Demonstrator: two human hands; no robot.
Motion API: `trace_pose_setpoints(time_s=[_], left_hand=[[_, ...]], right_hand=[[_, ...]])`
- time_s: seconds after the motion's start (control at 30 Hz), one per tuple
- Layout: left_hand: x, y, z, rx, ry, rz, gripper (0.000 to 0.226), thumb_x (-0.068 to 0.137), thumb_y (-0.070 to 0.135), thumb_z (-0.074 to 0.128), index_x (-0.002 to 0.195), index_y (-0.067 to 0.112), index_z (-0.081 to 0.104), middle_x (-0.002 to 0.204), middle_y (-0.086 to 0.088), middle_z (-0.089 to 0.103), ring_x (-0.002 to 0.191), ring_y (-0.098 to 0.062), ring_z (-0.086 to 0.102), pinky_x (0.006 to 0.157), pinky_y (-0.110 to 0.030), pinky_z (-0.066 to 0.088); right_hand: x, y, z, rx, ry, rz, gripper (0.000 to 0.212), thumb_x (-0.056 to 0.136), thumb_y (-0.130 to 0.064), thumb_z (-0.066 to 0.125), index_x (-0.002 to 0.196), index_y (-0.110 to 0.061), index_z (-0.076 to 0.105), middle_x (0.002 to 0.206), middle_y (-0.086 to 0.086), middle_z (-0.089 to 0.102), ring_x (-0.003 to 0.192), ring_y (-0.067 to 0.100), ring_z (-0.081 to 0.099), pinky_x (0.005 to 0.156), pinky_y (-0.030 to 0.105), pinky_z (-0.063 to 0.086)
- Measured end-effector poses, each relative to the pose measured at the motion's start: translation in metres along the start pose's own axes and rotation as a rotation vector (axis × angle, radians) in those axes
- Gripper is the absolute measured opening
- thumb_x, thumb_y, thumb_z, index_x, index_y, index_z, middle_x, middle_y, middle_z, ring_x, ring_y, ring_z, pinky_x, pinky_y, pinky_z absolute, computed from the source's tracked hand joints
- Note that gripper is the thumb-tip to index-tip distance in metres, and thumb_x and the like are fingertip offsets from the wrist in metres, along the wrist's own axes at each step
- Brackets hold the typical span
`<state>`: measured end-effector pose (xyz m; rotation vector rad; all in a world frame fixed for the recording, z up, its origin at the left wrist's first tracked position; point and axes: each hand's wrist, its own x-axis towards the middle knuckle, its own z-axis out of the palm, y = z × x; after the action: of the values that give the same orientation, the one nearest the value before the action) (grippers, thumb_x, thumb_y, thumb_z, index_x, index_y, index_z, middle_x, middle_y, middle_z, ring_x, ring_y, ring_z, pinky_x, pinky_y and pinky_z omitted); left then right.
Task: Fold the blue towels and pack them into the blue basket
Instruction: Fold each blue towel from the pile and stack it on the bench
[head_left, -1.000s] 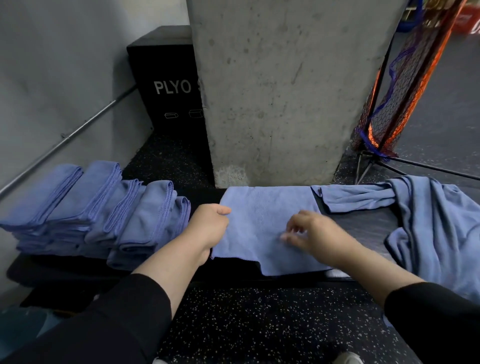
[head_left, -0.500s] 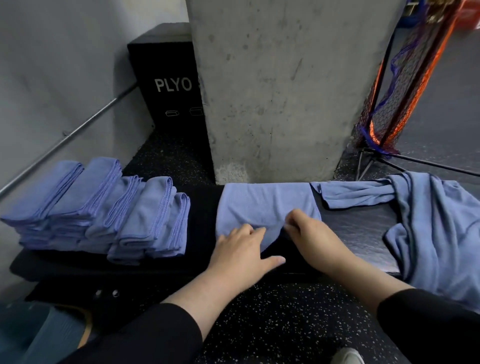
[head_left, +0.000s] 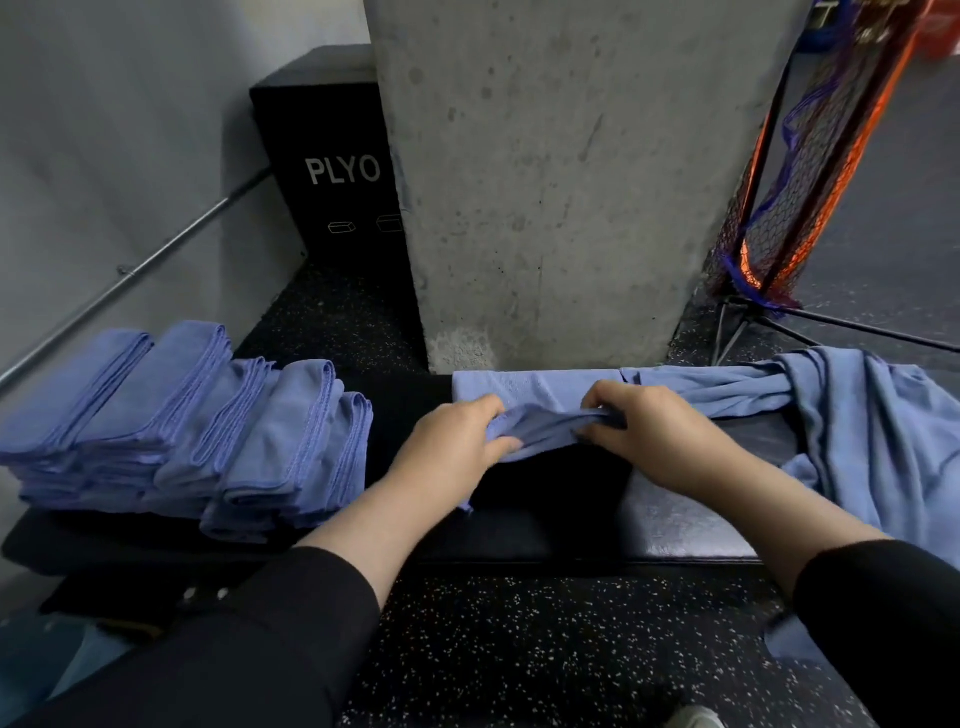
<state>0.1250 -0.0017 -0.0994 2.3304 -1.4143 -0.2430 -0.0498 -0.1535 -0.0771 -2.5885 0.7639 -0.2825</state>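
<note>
A blue towel (head_left: 540, 410) lies on the black bench (head_left: 545, 530) in front of the concrete pillar, its near edge lifted off the pad. My left hand (head_left: 457, 441) grips that edge at its left end. My right hand (head_left: 644, 431) pinches the same edge at its right end. Several folded blue towels (head_left: 197, 426) sit in overlapping stacks on the bench's left part. A heap of unfolded blue towels (head_left: 862, 431) drapes over the bench's right end. The blue basket is out of view.
A concrete pillar (head_left: 566, 176) rises right behind the bench. A black PLYO box (head_left: 332, 156) stands behind it on the left. An orange and blue net on a stand (head_left: 800, 171) is at the right. A metal rail (head_left: 135, 270) runs along the left wall.
The towel was spread flat on the bench; its near half has been gathered back. Both hands moved onto its near edge and now hold it lifted.
</note>
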Motion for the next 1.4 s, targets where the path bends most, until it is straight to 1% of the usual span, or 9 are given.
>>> trace_pose_setpoints(time_s=[0.17, 0.37, 0.5, 0.67, 0.77, 0.9, 1.0, 1.13, 1.4], left_hand=[[0.017, -0.016, -0.017, 0.125, 0.112, -0.047, 0.005, 0.087, 0.014, 0.054, 0.091, 0.015, 0.056, 0.09, 0.0, 0.052, 0.082, -0.028, 0.053, 0.068, -0.042, 0.047], [0.038, -0.033, -0.055, 0.039, 0.286, -0.214, 0.024, 0.09, 0.007, 0.045, 0.09, 0.018, 0.066, 0.077, -0.005, 0.063, 0.074, -0.03, 0.059, 0.064, -0.041, 0.052], [0.065, -0.029, -0.072, -0.664, 0.233, -0.332, 0.03, 0.097, -0.001, 0.041, 0.101, 0.012, 0.068, 0.077, -0.014, 0.067, 0.052, -0.019, 0.063, 0.044, -0.023, 0.048], [0.105, -0.035, -0.084, -1.185, 0.202, -0.413, 0.028, 0.106, 0.001, 0.035, 0.099, 0.012, 0.06, 0.106, -0.01, 0.064, 0.085, -0.025, 0.069, 0.08, -0.04, 0.06], [0.126, -0.041, -0.091, -1.003, 0.325, -0.326, 0.029, 0.103, 0.014, 0.043, 0.088, 0.023, 0.066, 0.095, -0.002, 0.067, 0.092, -0.021, 0.063, 0.097, -0.045, 0.051], [0.139, -0.042, -0.106, -0.723, 0.529, -0.182, 0.026, 0.103, 0.02, 0.047, 0.088, 0.026, 0.067, 0.077, 0.012, 0.06, 0.074, -0.003, 0.051, 0.071, -0.018, 0.042], [0.141, -0.038, -0.112, -0.587, 0.575, -0.107, 0.023, 0.104, 0.018, 0.049, 0.11, 0.015, 0.071, 0.099, 0.01, 0.067, 0.086, 0.005, 0.056, 0.069, -0.001, 0.038], [0.127, -0.044, -0.104, -0.503, 0.5, -0.146, 0.027, 0.099, 0.019, 0.048, 0.095, -0.001, 0.067, 0.085, -0.006, 0.06, 0.078, -0.015, 0.049, 0.069, -0.03, 0.036], [0.055, -0.046, -0.078, -0.257, 0.418, -0.229, 0.017, 0.092, 0.018, 0.059, 0.086, 0.009, 0.071, 0.076, -0.007, 0.065, 0.077, -0.026, 0.057, 0.064, -0.032, 0.034]], right_hand=[[0.009, 0.019, -0.027, -0.004, 0.076, 0.092, 0.006, 0.089, -0.024, 0.069, 0.093, -0.02, 0.066, 0.062, -0.01, 0.055, 0.054, -0.002, 0.053, 0.052, 0.015, 0.036], [0.025, 0.036, -0.035, -0.101, 0.223, 0.223, 0.012, 0.092, -0.021, 0.061, 0.084, -0.016, 0.069, 0.068, 0.008, 0.062, 0.07, 0.031, 0.058, 0.056, 0.035, 0.04], [0.043, 0.037, -0.032, 0.266, 0.26, 0.371, 0.015, 0.089, -0.013, 0.051, 0.084, -0.013, 0.065, 0.073, 0.015, 0.065, 0.066, 0.035, 0.068, 0.059, 0.043, 0.056], [0.071, 0.032, -0.031, 0.592, 0.414, 0.392, 0.02, 0.078, -0.033, 0.058, 0.08, -0.016, 0.067, 0.076, 0.019, 0.067, 0.076, 0.034, 0.069, 0.07, 0.053, 0.058], [0.083, 0.024, -0.037, 0.409, 0.523, 0.297, 0.024, 0.099, -0.021, 0.049, 0.103, -0.016, 0.072, 0.086, 0.005, 0.067, 0.08, 0.025, 0.057, 0.06, 0.032, 0.039], [0.095, 0.023, -0.038, 0.395, 0.622, 0.182, 0.034, 0.102, -0.018, 0.049, 0.134, -0.015, 0.062, 0.131, 0.004, 0.065, 0.121, 0.017, 0.058, 0.089, 0.021, 0.041], [0.095, 0.028, -0.034, 0.393, 0.628, 0.157, 0.033, 0.103, -0.018, 0.05, 0.133, -0.015, 0.063, 0.136, 0.003, 0.062, 0.133, 0.01, 0.05, 0.101, 0.017, 0.037], [0.088, 0.029, -0.039, 0.365, 0.633, 0.149, 0.028, 0.103, -0.021, 0.049, 0.122, -0.014, 0.069, 0.108, -0.003, 0.069, 0.103, 0.014, 0.061, 0.082, 0.026, 0.042], [0.042, 0.043, -0.039, 0.223, 0.312, 0.067, 0.033, 0.098, -0.024, 0.061, 0.069, -0.009, 0.053, 0.057, 0.004, 0.041, 0.057, 0.018, 0.034, 0.051, 0.028, 0.027]])
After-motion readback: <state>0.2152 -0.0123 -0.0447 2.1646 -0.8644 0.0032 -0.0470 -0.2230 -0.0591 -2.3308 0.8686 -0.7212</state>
